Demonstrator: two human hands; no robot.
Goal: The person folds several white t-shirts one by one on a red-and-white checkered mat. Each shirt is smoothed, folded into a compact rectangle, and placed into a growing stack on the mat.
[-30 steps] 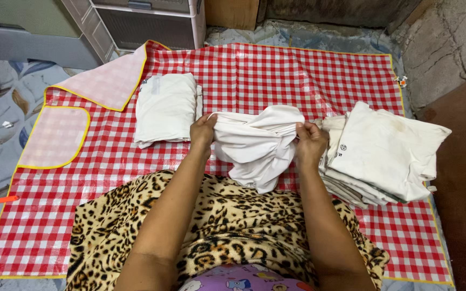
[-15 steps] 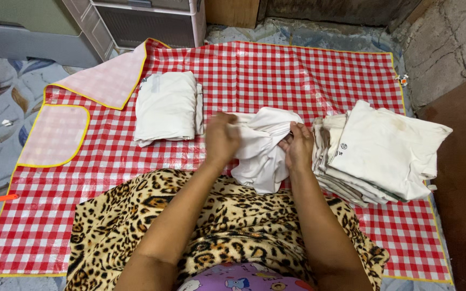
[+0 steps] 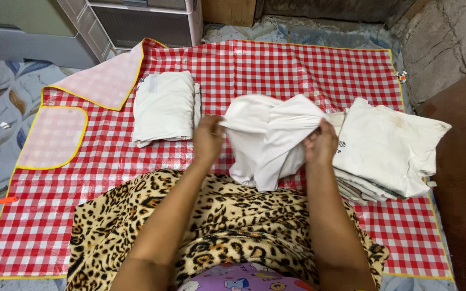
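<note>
Single head view, worn on the person's head, tilted steeply down and forward over the lap; close range, forearms enter from the bottom edge. Frame covers the red checked mat (image 3: 276,70) on the floor, with a cabinet base (image 3: 141,21) along the top edge and a wall at right; no second view

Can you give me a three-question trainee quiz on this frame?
1. True or false: both hands hold the crumpled white cloth garment.
2. Which side of the red-and-white checked plastic mat has the tall untidy stack of white garments: A left, B right?
3. What lies left of the left hand?

Key: 1 true, the right hand grips it too. 2 B. 3 The small neat pile of folded white cloth.
</note>
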